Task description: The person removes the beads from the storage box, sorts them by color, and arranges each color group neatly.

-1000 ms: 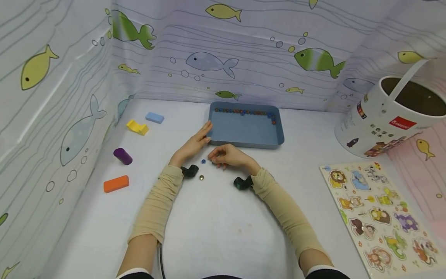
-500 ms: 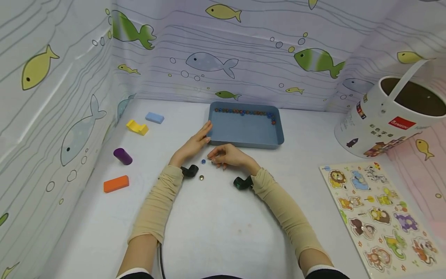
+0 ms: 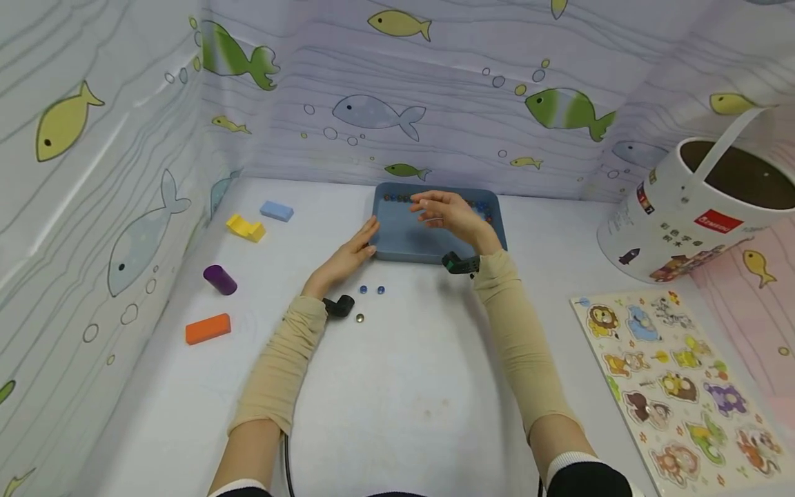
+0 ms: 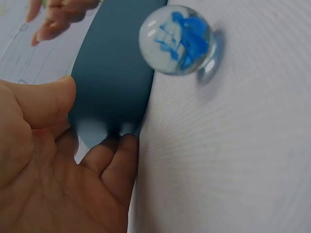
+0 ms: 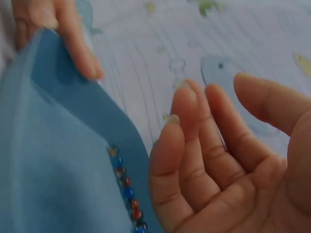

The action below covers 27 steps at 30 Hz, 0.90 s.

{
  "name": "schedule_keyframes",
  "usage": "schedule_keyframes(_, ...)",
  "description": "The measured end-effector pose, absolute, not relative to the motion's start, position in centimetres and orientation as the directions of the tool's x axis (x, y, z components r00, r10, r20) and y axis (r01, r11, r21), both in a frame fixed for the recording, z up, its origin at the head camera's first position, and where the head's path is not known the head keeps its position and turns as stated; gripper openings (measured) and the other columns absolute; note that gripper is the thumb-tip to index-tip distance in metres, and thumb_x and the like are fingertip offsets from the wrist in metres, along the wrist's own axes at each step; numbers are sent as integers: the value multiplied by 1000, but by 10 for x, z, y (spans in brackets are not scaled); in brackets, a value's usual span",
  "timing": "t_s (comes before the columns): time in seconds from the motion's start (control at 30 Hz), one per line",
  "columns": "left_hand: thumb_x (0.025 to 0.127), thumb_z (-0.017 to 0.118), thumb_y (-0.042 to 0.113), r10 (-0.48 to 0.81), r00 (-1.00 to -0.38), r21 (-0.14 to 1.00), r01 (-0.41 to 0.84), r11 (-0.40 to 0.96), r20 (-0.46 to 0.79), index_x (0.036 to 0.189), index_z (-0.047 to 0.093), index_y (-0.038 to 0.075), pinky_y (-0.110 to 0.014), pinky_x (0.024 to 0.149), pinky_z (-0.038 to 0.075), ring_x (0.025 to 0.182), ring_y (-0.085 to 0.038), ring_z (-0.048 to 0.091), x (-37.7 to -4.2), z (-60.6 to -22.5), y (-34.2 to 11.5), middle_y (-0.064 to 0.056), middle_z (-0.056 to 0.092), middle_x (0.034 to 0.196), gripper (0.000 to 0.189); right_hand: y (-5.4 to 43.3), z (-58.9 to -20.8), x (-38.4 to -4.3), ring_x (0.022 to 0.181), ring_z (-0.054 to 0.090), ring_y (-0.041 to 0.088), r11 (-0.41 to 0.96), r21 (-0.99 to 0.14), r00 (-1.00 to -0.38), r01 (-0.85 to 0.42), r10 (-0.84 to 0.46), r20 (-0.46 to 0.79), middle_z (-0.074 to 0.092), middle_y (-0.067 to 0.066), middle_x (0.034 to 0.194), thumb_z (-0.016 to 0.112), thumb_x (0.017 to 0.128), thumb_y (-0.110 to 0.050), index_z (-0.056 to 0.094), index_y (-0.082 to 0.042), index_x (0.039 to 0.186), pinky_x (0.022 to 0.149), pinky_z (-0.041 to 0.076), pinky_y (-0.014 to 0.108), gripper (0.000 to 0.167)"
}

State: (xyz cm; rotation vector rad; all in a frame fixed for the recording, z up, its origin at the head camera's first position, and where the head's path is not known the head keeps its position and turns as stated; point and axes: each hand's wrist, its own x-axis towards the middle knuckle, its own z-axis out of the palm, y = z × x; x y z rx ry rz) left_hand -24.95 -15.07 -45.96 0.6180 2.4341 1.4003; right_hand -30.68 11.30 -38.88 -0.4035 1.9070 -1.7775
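Note:
A blue-grey tray point(image 3: 404, 241) lies at the back of the table, with a row of small glass marbles point(image 5: 127, 191) along its far wall. My left hand point(image 3: 344, 262) rests at the tray's near left corner, fingers stretched along the outside and thumb apart. Over the tray hovers my right hand point(image 3: 456, 217), its fingers loosely bent. The right wrist view shows nothing between those fingers point(image 5: 167, 155). On the table before the tray lie two blue marbles point(image 3: 381, 290) and a yellowish marble point(image 3: 359, 318). A clear marble with blue swirls point(image 4: 177, 41) shows large in the left wrist view.
To the left are a light blue block point(image 3: 276, 211), a yellow curved block point(image 3: 246, 228), a purple cylinder point(image 3: 220, 279) and an orange block point(image 3: 208, 329). At right stand a white bucket point(image 3: 677, 214) and an animal puzzle board point(image 3: 677, 386). Fish-patterned cloth point(image 3: 459, 152) hangs behind.
My right hand has lifted off the table and moved up and right over the tray, uncovering a second blue marble. My left hand stays at the tray's corner.

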Motion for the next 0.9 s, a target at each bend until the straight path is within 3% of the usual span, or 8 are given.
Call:
schedule_keyframes(0.1,106,36,17,478,-877,863,214,458,-36,156,11,8,-45,125,6,153,-24,-2,-249,-460,-151,1,-5,165,57,119,-394,-325,104,60,20,42,-980,-877,193,-441,-191,65,-2,111,49,102,-20,47,-2,142,100,47,40,44)
schedule_keyframes(0.3,106,36,17,458,-887,853,197,483,-54,156,12,9,-43,125,6,153,-23,-2,-249,-459,-151,1,-4,165,56,119,-411,-349,111,56,17,21,-969,-933,245,-269,-241,56,9,135,46,103,-25,44,-7,145,109,41,42,45)
schedule_keyframes(0.43,106,36,16,472,-880,862,198,466,-53,156,11,8,-45,125,5,153,-24,-3,-250,-461,-149,0,-5,165,57,119,-425,-358,106,58,12,31,-951,-934,307,-182,-307,52,10,143,47,103,-24,47,-11,143,95,49,30,42)
schedule_keyframes(0.63,106,36,17,476,-878,868,193,458,-56,156,12,8,-45,125,5,153,-23,-3,-250,-461,-147,0,-4,165,56,116,-437,-362,85,61,5,19,-938,-932,346,-110,-346,49,11,147,45,103,-18,44,-11,146,70,53,17,43)
schedule_keyframes(0.9,106,36,18,466,-883,856,195,478,-59,156,12,9,-43,126,6,153,-21,-1,-249,-458,-150,2,-4,165,56,115,-442,-360,83,61,8,208,-933,-943,292,-100,-318,54,16,137,48,102,-14,47,-5,141,69,54,18,41)
